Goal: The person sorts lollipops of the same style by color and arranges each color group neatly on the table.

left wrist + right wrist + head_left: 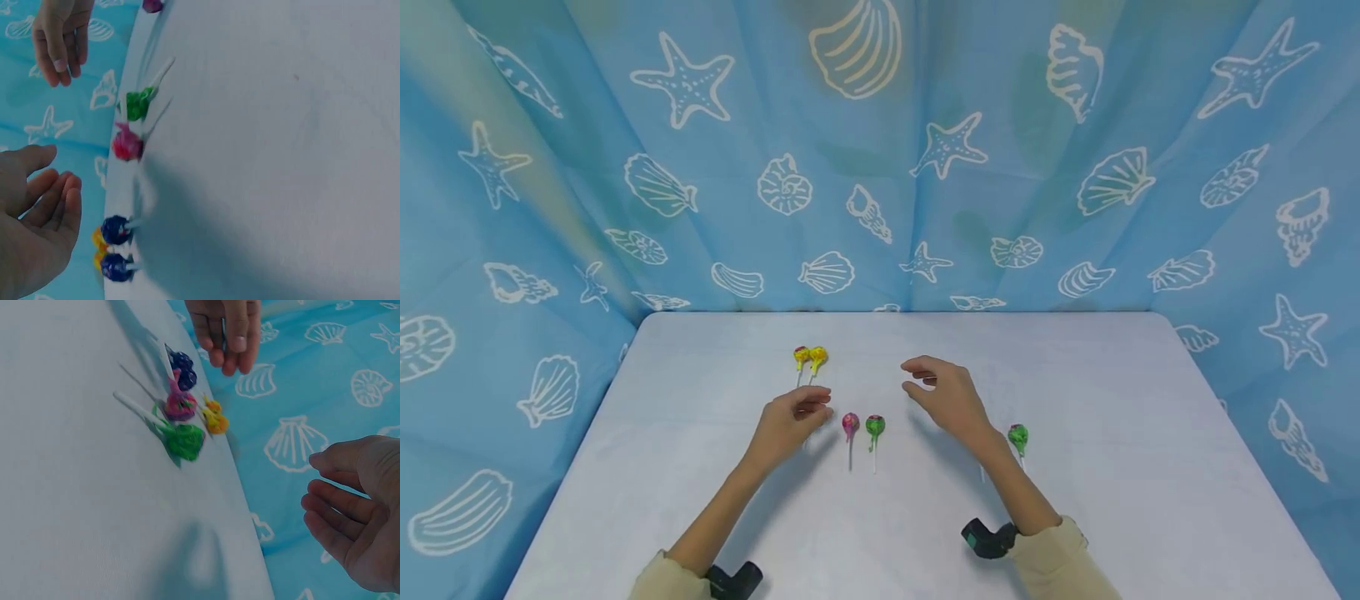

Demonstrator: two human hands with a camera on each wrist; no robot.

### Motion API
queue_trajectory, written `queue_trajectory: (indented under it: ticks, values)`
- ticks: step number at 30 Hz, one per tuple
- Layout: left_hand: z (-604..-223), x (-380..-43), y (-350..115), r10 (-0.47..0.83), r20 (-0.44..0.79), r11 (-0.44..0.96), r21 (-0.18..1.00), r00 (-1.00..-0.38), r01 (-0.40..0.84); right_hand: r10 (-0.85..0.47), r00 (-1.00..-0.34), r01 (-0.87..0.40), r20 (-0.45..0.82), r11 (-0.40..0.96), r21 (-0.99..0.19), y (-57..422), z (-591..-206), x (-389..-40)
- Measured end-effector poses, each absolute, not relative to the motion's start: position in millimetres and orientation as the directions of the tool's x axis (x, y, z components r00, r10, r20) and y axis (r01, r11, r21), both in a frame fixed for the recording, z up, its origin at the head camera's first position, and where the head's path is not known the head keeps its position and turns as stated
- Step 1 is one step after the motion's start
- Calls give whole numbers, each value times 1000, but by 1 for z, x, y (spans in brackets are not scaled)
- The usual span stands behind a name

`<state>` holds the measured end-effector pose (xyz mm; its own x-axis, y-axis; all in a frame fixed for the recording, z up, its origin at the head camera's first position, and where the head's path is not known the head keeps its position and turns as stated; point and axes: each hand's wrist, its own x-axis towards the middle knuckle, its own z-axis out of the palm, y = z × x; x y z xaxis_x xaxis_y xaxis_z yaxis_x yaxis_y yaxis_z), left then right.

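Observation:
My left hand [788, 423] hovers above the table with fingers loosely bent and nothing in its grasp. Two blue lollipops [116, 230] are hidden under it in the head view but show in the left wrist view. Just to its right lie a pink lollipop [850, 423] and a green lollipop [876, 426], side by side. Two yellow lollipops [817, 356] rest beyond the left hand. Raised over the table, my right hand [950, 400] holds nothing, its fingers relaxed. Beside the right forearm lies another green lollipop [1018, 435]; a neighbouring stick is partly covered by that arm.
A white cloth covers the table [1112, 400]. Behind and beside it hangs a blue curtain [880, 158] with white shell and starfish prints. Black devices [988, 539] are strapped at both wrists, near the beige sleeves [1060, 562].

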<state>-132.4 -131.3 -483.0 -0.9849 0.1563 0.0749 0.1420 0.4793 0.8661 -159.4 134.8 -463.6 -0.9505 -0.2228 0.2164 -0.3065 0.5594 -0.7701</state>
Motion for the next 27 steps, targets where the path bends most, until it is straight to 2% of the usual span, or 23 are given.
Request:
queue_trajectory:
  ticks: [5, 16, 27]
  values:
    - [-485, -129, -119, 167, 97, 526, 833, -981, 171, -181, -962, -273, 206, 577, -770, 160, -462, -148]
    - [-492, -125, -100, 178, 135, 562, 799, -975, 214, -29, -996, -85, 86, 641, -763, 208, -475, -114]
    - [-499, -127, -91, 169, 169, 656, 716, -971, 239, 25, -999, -17, 44, 650, -760, 220, -488, -97]
